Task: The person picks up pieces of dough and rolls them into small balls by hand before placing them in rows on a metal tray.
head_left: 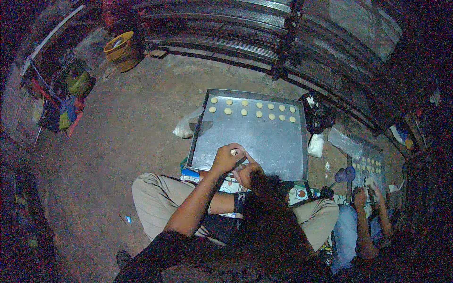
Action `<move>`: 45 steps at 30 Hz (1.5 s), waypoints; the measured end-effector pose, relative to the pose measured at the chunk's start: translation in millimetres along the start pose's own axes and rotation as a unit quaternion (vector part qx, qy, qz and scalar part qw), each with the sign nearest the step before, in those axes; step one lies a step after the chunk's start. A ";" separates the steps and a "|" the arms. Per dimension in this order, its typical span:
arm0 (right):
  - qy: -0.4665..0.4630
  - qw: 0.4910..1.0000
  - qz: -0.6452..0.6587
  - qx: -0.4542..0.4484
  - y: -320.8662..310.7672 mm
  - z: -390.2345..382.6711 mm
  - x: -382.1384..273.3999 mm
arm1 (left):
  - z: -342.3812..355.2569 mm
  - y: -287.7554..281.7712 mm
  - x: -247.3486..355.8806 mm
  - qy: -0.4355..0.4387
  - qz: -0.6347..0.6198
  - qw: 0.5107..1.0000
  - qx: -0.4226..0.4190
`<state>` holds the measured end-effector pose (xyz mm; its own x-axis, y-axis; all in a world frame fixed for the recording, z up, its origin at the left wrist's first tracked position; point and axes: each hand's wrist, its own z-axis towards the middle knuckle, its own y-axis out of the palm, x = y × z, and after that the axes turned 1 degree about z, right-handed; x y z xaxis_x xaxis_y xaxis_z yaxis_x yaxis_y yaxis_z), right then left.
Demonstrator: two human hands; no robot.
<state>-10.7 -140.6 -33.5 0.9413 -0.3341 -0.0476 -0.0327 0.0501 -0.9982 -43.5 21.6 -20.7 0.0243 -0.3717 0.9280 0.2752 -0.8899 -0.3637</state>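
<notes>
Over the near part of a large metal tray, my two hands meet. My left hand is closed, and a small pale piece of dough shows between its fingers. Against it, from the right, comes my right hand with its fingers curled inward; what they pinch is hidden. Several flat, pale yellow dough rounds lie in two rows along the tray's far side. The tray's middle is bare metal with light smears.
Plastic bags, one whitish and one black, flank the tray. At right, a co-worker's hands work over another tray with dough rounds. A yellow bucket stands far left. Dark metal racks line the back.
</notes>
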 end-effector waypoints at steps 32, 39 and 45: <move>0.024 0.998 0.045 0.036 30.5 2.9 -4.5 | -2.9 -6.0 8.6 -0.004 0.056 0.998 -0.004; 0.096 0.986 0.117 0.074 -16.7 -2.1 -3.5 | -6.1 5.7 7.4 -0.047 -0.102 0.991 0.073; 0.214 0.873 0.406 0.162 -1.7 7.3 4.4 | -3.9 -12.5 1.4 -0.090 -0.298 0.946 0.087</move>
<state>-4.0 -135.3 -31.8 0.4377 -0.3822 -0.8139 -0.4690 0.6752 -0.5693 -50.7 31.1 -15.2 -0.0254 0.2467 0.9688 0.4452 -0.8649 0.2319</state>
